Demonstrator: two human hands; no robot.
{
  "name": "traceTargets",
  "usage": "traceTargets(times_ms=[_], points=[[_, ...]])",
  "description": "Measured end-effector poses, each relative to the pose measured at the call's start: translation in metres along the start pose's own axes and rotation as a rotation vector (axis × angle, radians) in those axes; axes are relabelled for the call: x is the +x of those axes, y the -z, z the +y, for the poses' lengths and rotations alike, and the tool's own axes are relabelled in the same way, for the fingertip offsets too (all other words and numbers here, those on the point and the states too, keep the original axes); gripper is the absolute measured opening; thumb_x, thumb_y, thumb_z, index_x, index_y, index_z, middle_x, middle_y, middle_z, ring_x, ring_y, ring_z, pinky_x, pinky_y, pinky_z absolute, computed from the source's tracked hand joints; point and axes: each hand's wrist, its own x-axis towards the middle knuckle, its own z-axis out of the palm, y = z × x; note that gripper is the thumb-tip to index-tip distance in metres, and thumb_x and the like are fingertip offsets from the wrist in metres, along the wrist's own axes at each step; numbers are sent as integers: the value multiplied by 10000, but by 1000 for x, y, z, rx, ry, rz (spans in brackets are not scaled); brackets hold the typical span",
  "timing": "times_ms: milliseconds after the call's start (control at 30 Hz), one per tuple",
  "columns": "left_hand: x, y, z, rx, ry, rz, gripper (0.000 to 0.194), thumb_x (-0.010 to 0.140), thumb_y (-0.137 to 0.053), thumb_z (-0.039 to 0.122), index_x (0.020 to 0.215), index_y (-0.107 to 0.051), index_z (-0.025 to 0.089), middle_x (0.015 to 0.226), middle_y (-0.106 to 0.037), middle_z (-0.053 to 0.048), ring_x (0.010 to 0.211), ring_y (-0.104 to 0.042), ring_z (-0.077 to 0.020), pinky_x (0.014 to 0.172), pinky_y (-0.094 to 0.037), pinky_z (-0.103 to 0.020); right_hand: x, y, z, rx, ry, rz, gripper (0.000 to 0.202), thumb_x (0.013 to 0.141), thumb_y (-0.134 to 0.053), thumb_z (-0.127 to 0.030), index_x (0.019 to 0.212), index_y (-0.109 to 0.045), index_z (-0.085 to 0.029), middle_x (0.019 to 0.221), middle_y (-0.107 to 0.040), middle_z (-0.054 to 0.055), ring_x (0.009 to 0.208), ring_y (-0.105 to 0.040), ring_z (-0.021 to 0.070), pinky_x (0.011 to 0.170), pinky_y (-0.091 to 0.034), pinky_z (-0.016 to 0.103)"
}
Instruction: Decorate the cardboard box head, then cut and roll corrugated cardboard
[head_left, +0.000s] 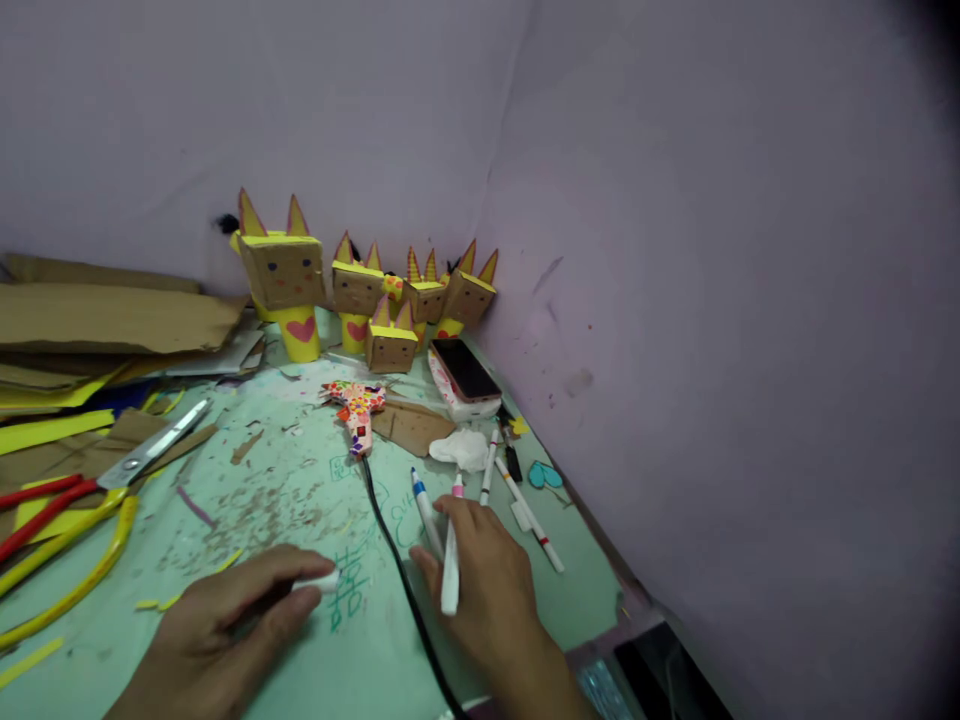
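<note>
Between the thumb and index finger of my left hand (244, 625) is a small white piece (321, 582), which looks like a marker cap. My right hand (487, 575) is closed around a white marker (450, 570) with a pink end (458, 486) pointing away from me. A blue-tipped marker (424, 508) lies beside it, its lower part at my right fingers. Farther right, a white marker (490, 468) and a red-banded marker (530, 517) rest on the green table (300, 490). A flower-patterned glue gun (360, 412) lies past my hands, its black cord running between them.
Cardboard animal heads (283, 272) on yellow cups stand along the back wall. A phone (465, 370) rests on a white box. Red scissors (139, 462) and yellow-handled scissors (124, 520) lie left, near stacked cardboard (112, 318). A crumpled white tissue (460, 450) and scraps lie about.
</note>
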Motion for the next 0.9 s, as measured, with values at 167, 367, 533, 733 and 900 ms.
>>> traceTargets(times_ms=[167,367,533,733,900], points=[[29,1,10,-197,180,-101,322,774,-634,509,842,-730,210,483,-584,32,426,-543,-125,383,-419,-188,9,-12,8,-14,124,-12,358,770,-519,12,1042,-607,-203,943,-693,97,853,-666,292,683,-501,369],[38,-6,16,-479,410,-142,371,654,-738,490,786,-705,144,471,-534,35,386,-463,-90,361,-356,-183,-5,-20,16,364,446,266,279,849,-476,-19,1031,-544,-219,832,-625,37,768,-631,176,659,-495,258],[33,-6,14,-572,423,-183,358,649,-751,468,765,-699,134,444,-509,46,367,-424,-77,362,-341,-187,-1,-36,12,415,644,443,163,915,-453,-113,893,-555,-239,731,-619,23,631,-600,158,536,-482,234],[33,0,8,-591,417,-148,329,688,-744,441,793,-704,132,467,-517,43,387,-429,-71,377,-336,-181,1,-35,18,388,665,521,145,898,-495,-146,810,-558,-243,719,-626,21,579,-604,155,469,-476,226],[32,-3,1,-611,393,-202,376,662,-741,485,769,-697,127,427,-488,53,353,-406,-69,352,-299,-177,-5,-22,12,425,613,382,155,885,-503,-105,866,-574,-242,797,-655,28,671,-631,169,562,-502,247]])
